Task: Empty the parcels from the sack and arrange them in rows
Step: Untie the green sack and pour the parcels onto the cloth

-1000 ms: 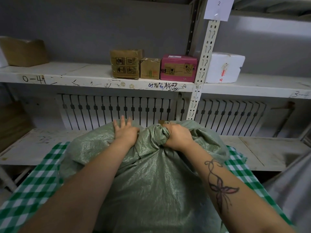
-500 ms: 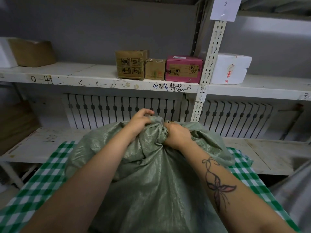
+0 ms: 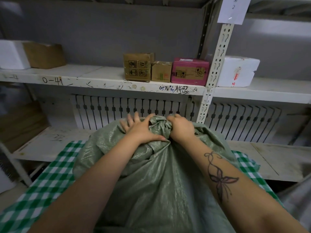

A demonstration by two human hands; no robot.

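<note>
Sack [image 3: 156, 179] sits full on the green-check bench [image 3: 50, 179], directly below the head camera, mouth bunched into a knot [image 3: 159, 122] at the top. No parcels out yet; none visible through the weave.

Right hand [image 3: 180, 128]: grip clenched around the knot. Left hand [image 3: 143, 130]: grip released, fingers spread, palm pressing the sack just beside the knot.

Judgement: opening step, knot not yet undone.

Risks:
- Sack looks heavy and tall; pulling hard on the knot could tip it toward the bench edge and drop parcels to the floor
- Woven plastic is slick; the flat left palm may slide, losing the brace
- Once open, contents could spill in a rush if upended, scattering any rows

Writing legible:
- Shelf [image 3: 84, 76] edge: "0-41" in marker; further right, scrawl beginning "457", rest unreadable
- Paper tag [image 3: 234, 9] on the upright: "2"
- Brown box [image 3: 138, 67]: four handling pictograms
- Pink box [image 3: 190, 71]: label and symbols, text too small
- White foam box [image 3: 237, 71]: red marks, unreadable
</note>
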